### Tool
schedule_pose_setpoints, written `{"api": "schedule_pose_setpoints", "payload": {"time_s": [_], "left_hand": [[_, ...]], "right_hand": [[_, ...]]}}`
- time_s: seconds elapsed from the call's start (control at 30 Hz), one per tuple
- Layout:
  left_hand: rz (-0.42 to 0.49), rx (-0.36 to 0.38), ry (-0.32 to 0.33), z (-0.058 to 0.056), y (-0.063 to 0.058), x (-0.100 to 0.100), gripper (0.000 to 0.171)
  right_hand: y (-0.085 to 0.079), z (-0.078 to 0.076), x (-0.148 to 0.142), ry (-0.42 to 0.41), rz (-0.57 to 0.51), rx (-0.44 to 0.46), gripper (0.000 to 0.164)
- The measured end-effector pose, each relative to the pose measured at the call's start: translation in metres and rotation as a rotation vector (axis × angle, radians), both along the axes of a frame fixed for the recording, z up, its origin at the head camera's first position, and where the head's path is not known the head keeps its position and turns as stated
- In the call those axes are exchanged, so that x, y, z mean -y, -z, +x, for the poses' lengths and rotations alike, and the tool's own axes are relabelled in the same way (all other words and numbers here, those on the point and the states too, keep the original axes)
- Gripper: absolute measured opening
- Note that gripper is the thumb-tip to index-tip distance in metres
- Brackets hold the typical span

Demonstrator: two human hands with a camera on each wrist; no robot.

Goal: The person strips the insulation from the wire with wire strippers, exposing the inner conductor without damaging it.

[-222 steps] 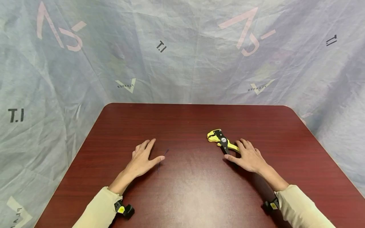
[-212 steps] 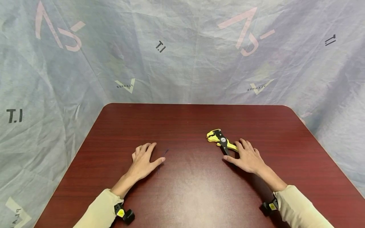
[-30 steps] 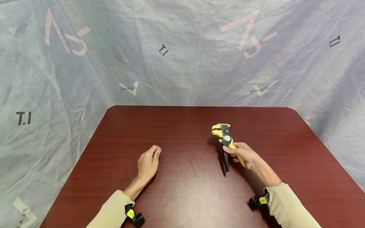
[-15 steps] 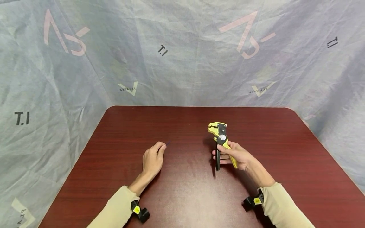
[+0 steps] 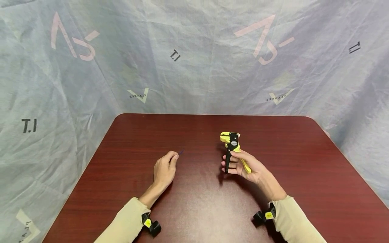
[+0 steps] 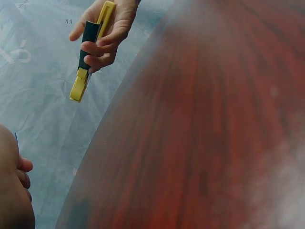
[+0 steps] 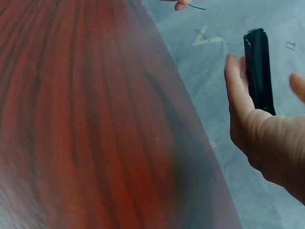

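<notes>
A yellow and black wire stripper [image 5: 233, 143] is held up in my right hand [image 5: 252, 167], its head pointing away from me and its nose turned left. My fingers curl round its handles, which stand spread apart. Between thumb and forefinger my left hand [image 5: 164, 170] pinches a thin blue wire [image 5: 181, 152]; only a short end sticks out, the rest lies hidden in the hand. A gap separates the wire from the tool. In the right wrist view the black handle [image 7: 259, 71] stands against the palm, and the wire end [image 7: 197, 7] shows at the top.
Both hands are over a dark red wooden table [image 5: 194, 209] with rounded far corners. A grey printed cloth [image 5: 194, 60] hangs behind it and along its sides. Each wrist carries a small black camera on a strap.
Earlier, both hands lay spread, with wire and stripper on the table; now each is held. Over the last second the right hand has carried the stripper left, and the left hand has shifted slightly right.
</notes>
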State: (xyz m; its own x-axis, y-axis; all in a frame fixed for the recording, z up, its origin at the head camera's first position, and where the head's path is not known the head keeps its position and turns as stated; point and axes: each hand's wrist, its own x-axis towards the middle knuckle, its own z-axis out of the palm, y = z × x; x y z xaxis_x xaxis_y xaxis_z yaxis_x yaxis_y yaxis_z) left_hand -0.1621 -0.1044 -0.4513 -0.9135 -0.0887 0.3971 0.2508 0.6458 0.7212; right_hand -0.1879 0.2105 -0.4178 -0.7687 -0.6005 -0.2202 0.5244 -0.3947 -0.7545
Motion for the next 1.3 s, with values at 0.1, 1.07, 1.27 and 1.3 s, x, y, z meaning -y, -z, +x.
{"api": "schedule_pose_setpoints", "payload": {"time_s": [0.1,1.07,1.27,1.3], "left_hand": [[0.006,0.001,0.003,-0.001,0.000,-0.001,0.014],[0.183,-0.102,0.069,-0.011,-0.016,-0.018,0.012],[0.203,-0.105,0.059,-0.010,-0.020,-0.018,0.015],[0.205,-0.111,0.060,-0.010,-0.020,-0.019,0.015]], "right_hand": [[0.004,0.001,0.002,-0.011,-0.063,0.036,0.019],[0.011,0.016,0.026,-0.139,-0.132,-0.154,0.042],[0.010,0.017,0.026,-0.162,-0.050,-0.241,0.040],[0.010,0.018,0.026,-0.176,-0.044,-0.258,0.039]]}}
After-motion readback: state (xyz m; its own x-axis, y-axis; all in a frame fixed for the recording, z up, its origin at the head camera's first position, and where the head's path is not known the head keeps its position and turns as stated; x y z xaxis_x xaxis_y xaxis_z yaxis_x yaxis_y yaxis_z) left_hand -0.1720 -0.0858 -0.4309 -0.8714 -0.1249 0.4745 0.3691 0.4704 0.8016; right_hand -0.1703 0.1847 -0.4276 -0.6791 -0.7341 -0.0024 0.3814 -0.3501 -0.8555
